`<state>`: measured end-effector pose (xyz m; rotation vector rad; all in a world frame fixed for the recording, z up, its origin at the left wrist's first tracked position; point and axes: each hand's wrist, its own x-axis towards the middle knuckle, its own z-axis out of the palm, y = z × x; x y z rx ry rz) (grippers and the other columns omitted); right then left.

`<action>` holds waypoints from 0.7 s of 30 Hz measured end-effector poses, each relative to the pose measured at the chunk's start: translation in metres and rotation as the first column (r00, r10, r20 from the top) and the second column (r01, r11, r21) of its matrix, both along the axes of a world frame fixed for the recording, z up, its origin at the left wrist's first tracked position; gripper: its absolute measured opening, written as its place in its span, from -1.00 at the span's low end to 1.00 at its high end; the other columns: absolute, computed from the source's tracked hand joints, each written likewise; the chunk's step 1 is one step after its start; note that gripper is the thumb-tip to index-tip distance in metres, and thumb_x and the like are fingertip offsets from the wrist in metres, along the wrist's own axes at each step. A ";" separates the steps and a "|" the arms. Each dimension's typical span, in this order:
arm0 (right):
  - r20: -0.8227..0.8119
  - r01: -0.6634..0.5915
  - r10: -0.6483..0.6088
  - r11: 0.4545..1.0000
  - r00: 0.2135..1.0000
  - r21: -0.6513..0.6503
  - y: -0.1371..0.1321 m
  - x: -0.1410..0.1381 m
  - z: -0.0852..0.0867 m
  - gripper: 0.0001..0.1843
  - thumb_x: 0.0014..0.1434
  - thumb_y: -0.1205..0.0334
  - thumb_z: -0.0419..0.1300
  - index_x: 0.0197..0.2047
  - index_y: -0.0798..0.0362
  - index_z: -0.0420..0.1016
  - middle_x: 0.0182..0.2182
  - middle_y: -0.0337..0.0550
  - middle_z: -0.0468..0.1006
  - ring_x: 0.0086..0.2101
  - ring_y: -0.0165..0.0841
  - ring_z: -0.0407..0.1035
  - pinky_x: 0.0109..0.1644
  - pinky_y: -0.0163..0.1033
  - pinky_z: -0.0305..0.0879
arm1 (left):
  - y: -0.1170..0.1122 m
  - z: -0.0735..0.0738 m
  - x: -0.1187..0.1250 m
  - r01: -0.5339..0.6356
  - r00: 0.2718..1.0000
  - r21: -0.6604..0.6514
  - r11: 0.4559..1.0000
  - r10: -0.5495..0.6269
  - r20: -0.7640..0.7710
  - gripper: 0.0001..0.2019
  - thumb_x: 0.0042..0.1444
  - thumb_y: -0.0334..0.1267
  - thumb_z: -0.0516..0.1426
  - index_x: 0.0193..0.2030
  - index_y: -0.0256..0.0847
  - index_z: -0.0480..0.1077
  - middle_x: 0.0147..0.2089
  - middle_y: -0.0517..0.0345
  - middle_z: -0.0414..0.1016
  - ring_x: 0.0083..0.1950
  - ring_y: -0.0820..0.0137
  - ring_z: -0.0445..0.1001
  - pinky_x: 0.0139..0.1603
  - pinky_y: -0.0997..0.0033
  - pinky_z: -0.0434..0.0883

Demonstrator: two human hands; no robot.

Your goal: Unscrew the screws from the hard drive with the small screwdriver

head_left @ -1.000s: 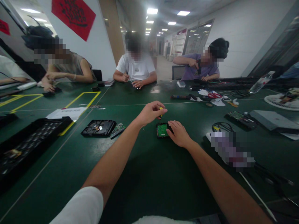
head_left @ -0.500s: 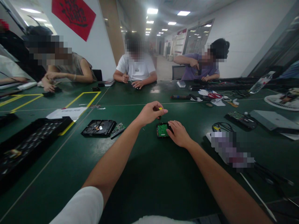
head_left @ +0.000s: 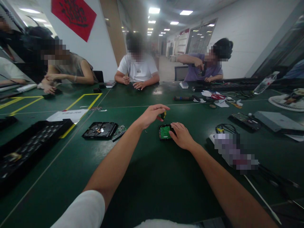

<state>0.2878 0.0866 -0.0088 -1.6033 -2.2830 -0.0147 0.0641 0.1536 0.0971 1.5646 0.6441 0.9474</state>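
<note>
My left hand (head_left: 154, 114) is closed around a small screwdriver (head_left: 164, 115) with a yellow and black handle, held above the far edge of a hard drive. The screwdriver's tip is too small to make out. That hard drive (head_left: 163, 132) lies on the table with its green circuit board facing up. My right hand (head_left: 180, 134) grips its right side, fingers over the far right corner and thumb on the near part of the board, so the right end is hidden.
Left of my left forearm lie an opened black drive casing (head_left: 99, 130) and a loose circuit board (head_left: 121, 130). A long black tray (head_left: 35, 142) stands farther left. On the right are a power strip (head_left: 222, 155), another drive (head_left: 245, 122) and a grey metal box (head_left: 277, 122). Several people sit opposite.
My left hand has turned the screwdriver, so its handle now tilts and shows more of its side. My right hand and the hard drive have stayed in place.
</note>
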 end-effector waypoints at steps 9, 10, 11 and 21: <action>-0.004 -0.003 0.003 1.000 1.000 -0.004 0.000 0.000 0.001 -0.36 0.47 -0.13 -0.11 0.42 0.05 0.28 0.37 0.08 0.31 0.37 0.01 0.10 0.38 0.22 0.15 | -0.003 0.001 0.003 0.018 0.996 -0.092 0.996 -0.009 0.091 -0.83 0.27 -0.21 0.15 -0.14 -0.24 0.51 -0.16 -0.02 0.55 -0.12 0.32 0.54 -0.28 0.42 0.52; -0.006 -0.004 0.004 1.000 1.000 -0.005 0.000 0.000 0.001 -0.36 0.47 -0.13 -0.11 0.42 0.05 0.28 0.37 0.08 0.31 0.37 0.01 0.10 0.38 0.21 0.14 | -0.003 0.000 0.003 0.011 0.997 -0.071 0.997 -0.005 0.077 -0.82 0.27 -0.18 0.17 -0.15 -0.24 0.51 -0.17 0.00 0.54 -0.14 0.34 0.53 -0.29 0.43 0.51; -0.008 -0.005 0.005 1.000 1.000 -0.005 0.000 0.001 0.001 -0.36 0.47 -0.13 -0.11 0.42 0.05 0.27 0.37 0.08 0.32 0.37 0.01 0.10 0.38 0.21 0.14 | -0.002 -0.001 0.003 0.004 0.998 -0.041 0.999 -0.001 0.056 -0.81 0.26 -0.15 0.20 -0.16 -0.24 0.51 -0.19 0.02 0.53 -0.17 0.36 0.51 -0.31 0.45 0.49; -0.018 -0.006 0.006 1.000 1.000 -0.011 0.000 0.001 0.000 -0.37 0.47 -0.12 -0.11 0.44 0.01 0.25 0.37 0.05 0.32 0.37 0.01 0.10 0.39 0.23 0.13 | -0.004 0.003 -0.002 -0.021 0.996 0.103 0.994 0.030 -0.084 -0.70 0.19 -0.03 0.29 -0.11 -0.24 0.55 -0.21 0.04 0.54 -0.24 0.39 0.49 -0.37 0.48 0.46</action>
